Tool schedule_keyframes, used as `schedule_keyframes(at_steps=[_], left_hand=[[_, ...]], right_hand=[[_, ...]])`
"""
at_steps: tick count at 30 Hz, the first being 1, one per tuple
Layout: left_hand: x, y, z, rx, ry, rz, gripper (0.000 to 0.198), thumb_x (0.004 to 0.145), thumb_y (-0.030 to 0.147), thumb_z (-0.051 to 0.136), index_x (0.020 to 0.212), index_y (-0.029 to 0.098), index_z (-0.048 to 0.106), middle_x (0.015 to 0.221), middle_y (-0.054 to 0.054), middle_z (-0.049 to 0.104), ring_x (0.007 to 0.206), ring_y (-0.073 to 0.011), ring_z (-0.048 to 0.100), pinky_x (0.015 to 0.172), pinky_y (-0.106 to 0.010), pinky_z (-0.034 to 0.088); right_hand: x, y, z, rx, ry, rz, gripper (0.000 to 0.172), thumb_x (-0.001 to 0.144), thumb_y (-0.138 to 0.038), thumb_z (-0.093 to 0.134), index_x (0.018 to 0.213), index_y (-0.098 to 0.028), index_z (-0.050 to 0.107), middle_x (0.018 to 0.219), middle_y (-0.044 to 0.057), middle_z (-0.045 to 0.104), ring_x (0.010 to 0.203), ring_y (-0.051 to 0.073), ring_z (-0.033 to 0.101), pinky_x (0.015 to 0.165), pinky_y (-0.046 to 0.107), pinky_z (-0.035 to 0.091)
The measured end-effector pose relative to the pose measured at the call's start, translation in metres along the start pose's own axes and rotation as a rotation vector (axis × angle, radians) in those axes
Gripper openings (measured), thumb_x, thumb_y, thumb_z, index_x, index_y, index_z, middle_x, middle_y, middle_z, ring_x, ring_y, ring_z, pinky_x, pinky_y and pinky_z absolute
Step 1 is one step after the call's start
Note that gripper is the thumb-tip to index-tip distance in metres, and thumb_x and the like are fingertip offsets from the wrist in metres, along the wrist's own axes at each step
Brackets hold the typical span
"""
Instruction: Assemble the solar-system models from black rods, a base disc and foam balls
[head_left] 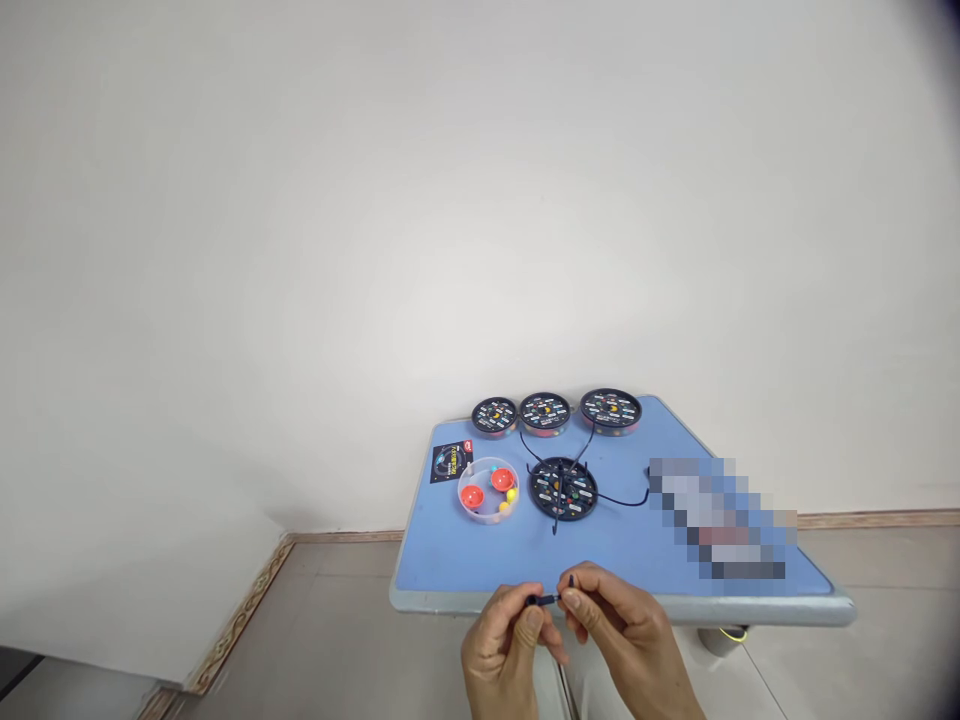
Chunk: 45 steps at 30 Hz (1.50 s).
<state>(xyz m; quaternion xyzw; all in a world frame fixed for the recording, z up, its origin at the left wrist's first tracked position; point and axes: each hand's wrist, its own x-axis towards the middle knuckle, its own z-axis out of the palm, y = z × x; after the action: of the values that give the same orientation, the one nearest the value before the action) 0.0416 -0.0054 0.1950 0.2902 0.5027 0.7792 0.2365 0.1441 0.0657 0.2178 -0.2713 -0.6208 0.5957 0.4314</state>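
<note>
My left hand [501, 640] and my right hand [611, 612] meet just in front of the table's near edge. Between their fingertips is a small dark rod-like piece [547, 600], pinched at one end by each hand; its exact kind is too small to make out. Beyond them stands a round black base [564, 490] printed with planets, with several thin dark curved arms rising and spreading from it. To its left a clear round tub [489, 517] holds red half-shells [472, 496], yellow balls [511, 495] and a small blue ball.
Three round black-lidded boxes [545, 410] line the back of the blue table [450, 560], close to the wall. A dark printed card [448, 463] lies at the left. Something blurred by pixelation [720, 520] covers the right side.
</note>
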Motion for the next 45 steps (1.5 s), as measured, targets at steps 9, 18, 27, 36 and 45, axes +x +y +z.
schedule_keyframes(at_steps=[9,18,27,36,45], left_hand=[[0.001,0.001,0.002,0.004,0.03,-0.073,0.028,0.072,0.044,0.081,0.083,0.018,0.08,0.057,0.0,0.065,0.044,-0.0136,0.06,0.042,-0.023,0.052],[-0.001,-0.001,0.005,-0.028,0.001,-0.05,0.022,0.075,0.039,0.079,0.084,0.02,0.079,0.058,0.001,0.067,0.046,-0.0148,0.063,0.049,-0.026,0.056],[0.002,-0.025,0.003,-0.043,-0.001,-0.11,0.028,0.073,0.047,0.08,0.084,0.02,0.08,0.055,0.001,0.065,0.042,-0.0111,0.058,0.043,-0.02,0.053],[0.017,-0.037,0.011,0.028,-0.174,-0.045,0.032,0.081,0.049,0.072,0.089,0.019,0.08,0.066,0.0,0.061,0.045,-0.0094,0.056,0.04,-0.02,0.049],[0.094,-0.005,0.031,0.495,-0.157,0.234,0.02,0.087,0.027,0.061,0.103,0.02,0.072,0.095,-0.008,0.068,0.086,-0.0208,0.065,0.077,-0.035,0.057]], right_hand=[[0.005,0.004,0.0,0.171,-0.045,0.168,0.031,0.08,-0.049,0.07,0.068,-0.02,0.067,0.061,0.0,0.06,0.055,0.015,0.053,0.055,0.026,0.047],[-0.001,0.014,0.009,0.213,0.06,0.107,0.028,0.078,-0.045,0.073,0.068,-0.019,0.07,0.056,0.001,0.064,0.049,0.015,0.054,0.051,0.026,0.048],[-0.001,0.015,0.013,0.239,0.07,0.102,0.031,0.079,-0.05,0.07,0.068,-0.021,0.066,0.053,-0.002,0.057,0.046,0.014,0.051,0.048,0.025,0.047],[0.015,0.021,-0.009,0.272,-0.149,0.126,0.03,0.079,-0.05,0.07,0.078,-0.02,0.065,0.06,-0.003,0.054,0.052,0.013,0.05,0.053,0.027,0.044],[0.129,-0.007,-0.071,-0.317,-0.172,0.051,0.025,0.073,-0.044,0.062,0.077,-0.019,0.065,0.059,-0.002,0.055,0.056,0.015,0.049,0.053,0.027,0.039]])
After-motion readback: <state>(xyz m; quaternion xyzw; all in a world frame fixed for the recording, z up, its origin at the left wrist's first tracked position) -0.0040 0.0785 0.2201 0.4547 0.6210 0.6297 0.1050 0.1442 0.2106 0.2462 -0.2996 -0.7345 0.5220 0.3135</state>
